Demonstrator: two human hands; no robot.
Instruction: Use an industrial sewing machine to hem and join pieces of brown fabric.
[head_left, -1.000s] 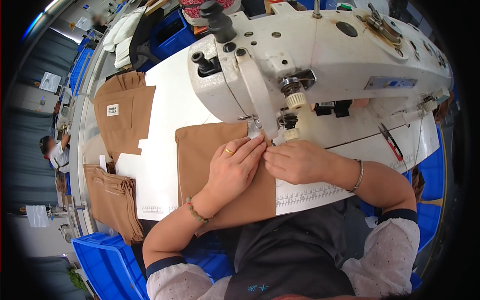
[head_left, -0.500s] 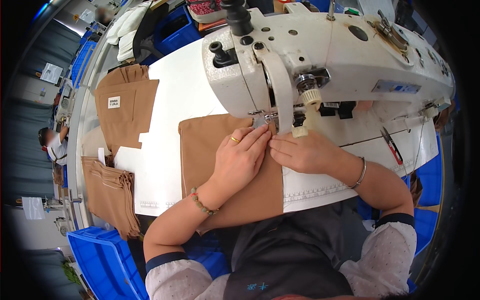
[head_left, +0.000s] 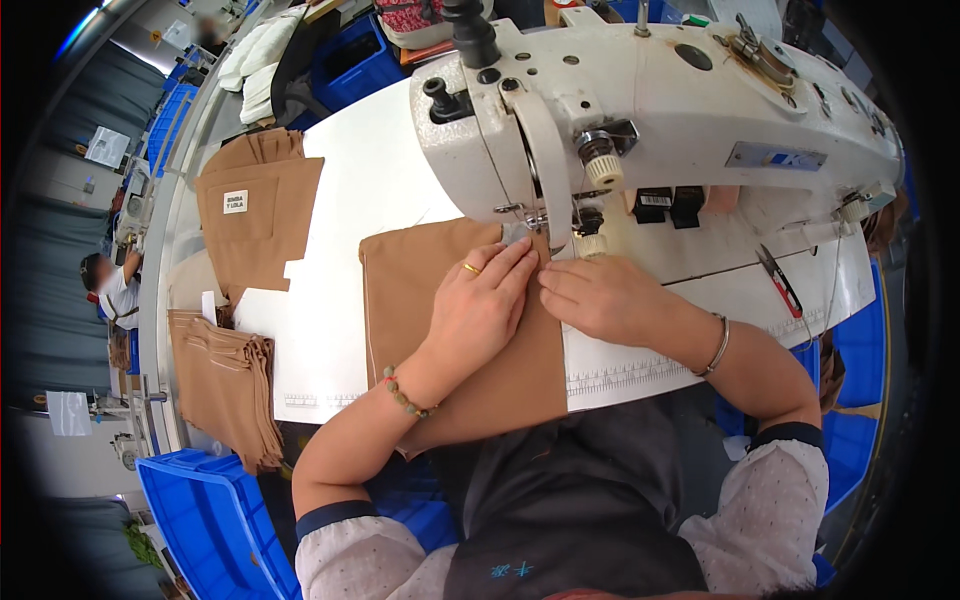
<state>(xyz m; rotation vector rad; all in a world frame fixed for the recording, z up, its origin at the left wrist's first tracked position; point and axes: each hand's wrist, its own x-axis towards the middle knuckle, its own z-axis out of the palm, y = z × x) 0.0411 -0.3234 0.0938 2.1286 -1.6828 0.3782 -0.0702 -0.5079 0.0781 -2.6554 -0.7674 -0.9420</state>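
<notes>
A brown fabric piece [head_left: 450,390] lies under the presser foot [head_left: 531,223] of a white sewing machine [head_left: 680,100]. My left hand [head_left: 482,300] lies on that fabric, fingers stretched out and pressed down just in front of the foot, a ring on one finger. Beside it, at the fabric's right edge, my right hand [head_left: 595,300] has its fingers bent together, gripping the edge; the fingertips are partly hidden. Red-handled thread snips [head_left: 780,280] rest on the machine bed to the right.
Brown pocketed panels [head_left: 260,230] and a folded brown stack [head_left: 220,390] lie at the left on the white worktop [head_left: 360,150]. Blue crates [head_left: 200,520] stand below and behind [head_left: 350,70]. White bundles [head_left: 255,60] sit farther back. A co-worker [head_left: 115,290] works at the far left.
The fabric and both hands appear slightly higher in the view, a little nearer the machine's back. Both hands keep much the same shape and place at the foot. The camera view has shifted slightly.
</notes>
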